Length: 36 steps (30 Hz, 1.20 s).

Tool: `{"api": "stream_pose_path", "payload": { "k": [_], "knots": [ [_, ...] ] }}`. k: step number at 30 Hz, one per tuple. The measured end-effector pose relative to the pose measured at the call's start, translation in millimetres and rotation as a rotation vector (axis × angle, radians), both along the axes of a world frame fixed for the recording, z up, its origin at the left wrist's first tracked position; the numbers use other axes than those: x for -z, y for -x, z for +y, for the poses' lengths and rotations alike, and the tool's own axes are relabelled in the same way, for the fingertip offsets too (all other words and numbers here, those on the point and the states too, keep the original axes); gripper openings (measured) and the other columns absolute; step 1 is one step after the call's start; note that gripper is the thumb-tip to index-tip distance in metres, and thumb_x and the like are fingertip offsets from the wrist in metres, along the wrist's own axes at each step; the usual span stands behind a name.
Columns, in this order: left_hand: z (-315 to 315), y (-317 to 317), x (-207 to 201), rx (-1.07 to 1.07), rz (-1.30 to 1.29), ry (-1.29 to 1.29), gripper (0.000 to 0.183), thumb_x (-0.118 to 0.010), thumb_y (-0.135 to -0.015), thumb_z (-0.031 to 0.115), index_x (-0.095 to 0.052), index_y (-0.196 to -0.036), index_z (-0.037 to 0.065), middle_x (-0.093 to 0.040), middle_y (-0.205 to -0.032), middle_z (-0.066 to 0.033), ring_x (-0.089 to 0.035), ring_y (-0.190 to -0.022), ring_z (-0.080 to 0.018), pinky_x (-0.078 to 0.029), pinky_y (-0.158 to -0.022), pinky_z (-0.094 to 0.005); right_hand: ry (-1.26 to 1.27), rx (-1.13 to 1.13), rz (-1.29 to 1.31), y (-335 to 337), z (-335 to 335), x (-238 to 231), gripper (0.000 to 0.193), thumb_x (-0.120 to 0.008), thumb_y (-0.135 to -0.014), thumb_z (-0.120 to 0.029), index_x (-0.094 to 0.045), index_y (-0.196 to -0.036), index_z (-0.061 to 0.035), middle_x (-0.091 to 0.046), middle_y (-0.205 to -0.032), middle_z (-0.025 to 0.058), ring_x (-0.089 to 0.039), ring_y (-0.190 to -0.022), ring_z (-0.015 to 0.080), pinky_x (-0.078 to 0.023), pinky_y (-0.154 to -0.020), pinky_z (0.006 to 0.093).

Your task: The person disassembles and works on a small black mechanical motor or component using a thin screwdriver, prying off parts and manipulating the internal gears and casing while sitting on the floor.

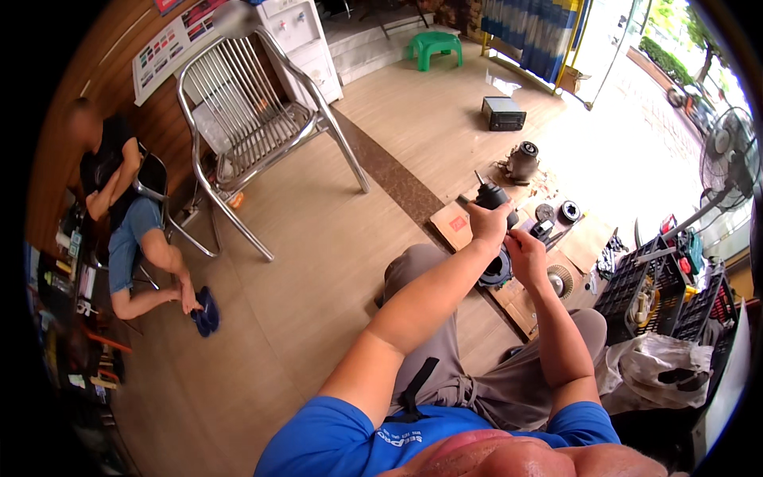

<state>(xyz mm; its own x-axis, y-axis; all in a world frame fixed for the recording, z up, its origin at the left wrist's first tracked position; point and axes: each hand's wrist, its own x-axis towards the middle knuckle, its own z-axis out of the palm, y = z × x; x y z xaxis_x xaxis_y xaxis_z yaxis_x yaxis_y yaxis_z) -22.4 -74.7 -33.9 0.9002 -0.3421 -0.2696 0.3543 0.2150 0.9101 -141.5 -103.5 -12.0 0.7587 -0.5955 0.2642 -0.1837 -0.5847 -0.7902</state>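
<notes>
A black, round electric motor (491, 195) with a thin shaft sticking up from it is in my left hand (486, 222), fingers wrapped round its side. Close by its lower end is my right hand (526, 251), fingers pressed together; what they pinch, if anything, is too small to tell. Under my hands lies a flat piece of cardboard (453, 226) on the floor. A black round housing (497, 270) sits partly hidden behind my left forearm. Next to my right wrist is a finned fan wheel (560, 280). Small black parts (542, 230) and a black ring (569, 211) lie beyond my right hand.
Farther off stand another dirty motor (523, 162) and a boxy car stereo (504, 114). Black plastic crates (648, 290) and a standing fan (727, 151) are on the right. A metal chair (246, 127) stands left, near a seated person (119, 183). A green stool (435, 49) is behind.
</notes>
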Motion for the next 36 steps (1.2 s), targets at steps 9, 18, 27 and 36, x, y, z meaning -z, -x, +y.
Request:
{"api": "stream_pose_path", "payload": {
  "k": [9, 18, 27, 36],
  "knots": [
    [-8, -6, 20, -0.061, 0.029, 0.105, 0.035, -0.074, -0.079, 0.010, -0.050, -0.101, -0.003, -0.060, -0.090, -0.0125, -0.062, -0.067, -0.0195, -0.053, -0.054, -0.0356, 0.084, -0.006, 0.002, 0, 1, -2, 0.014, -0.065, -0.086, -0.014, -0.064, -0.093, -0.0007, -0.064, -0.078, 0.0198, -0.064, -0.071, 0.0330, -0.049, -0.066, 0.0366],
    [6, 3, -17, 0.137, 0.131, 0.045, 0.051, -0.076, -0.079, 0.010, -0.039, -0.113, -0.004, -0.057, -0.105, -0.0173, -0.065, -0.083, -0.0233, -0.056, -0.065, -0.0341, 0.089, -0.006, 0.025, 9, -6, -10, 0.018, -0.066, -0.085, -0.018, -0.063, -0.086, -0.0006, -0.064, -0.080, 0.0210, -0.063, -0.078, 0.0390, -0.049, -0.068, 0.0437],
    [6, 0, -1, 0.070, 0.058, 0.061, 0.018, -0.074, -0.081, 0.018, -0.063, -0.086, 0.005, -0.063, -0.075, -0.0044, -0.061, -0.056, -0.0157, -0.046, -0.039, -0.0292, 0.122, 0.006, -0.008, 2, -4, 5, 0.011, -0.068, -0.082, -0.019, -0.070, -0.085, -0.0085, -0.066, -0.081, 0.0162, -0.064, -0.079, 0.0367, -0.050, -0.069, 0.0431],
    [7, 2, -14, 0.103, 0.157, 0.122, 0.022, -0.071, -0.084, 0.013, -0.059, -0.098, 0.002, -0.064, -0.088, -0.0084, -0.066, -0.068, -0.0209, -0.056, -0.053, -0.0348, 0.153, 0.022, -0.062, 2, -6, 3, 0.014, -0.070, -0.079, -0.016, -0.067, -0.085, -0.0040, -0.065, -0.080, 0.0161, -0.064, -0.076, 0.0339, -0.049, -0.067, 0.0409]
  ]
}}
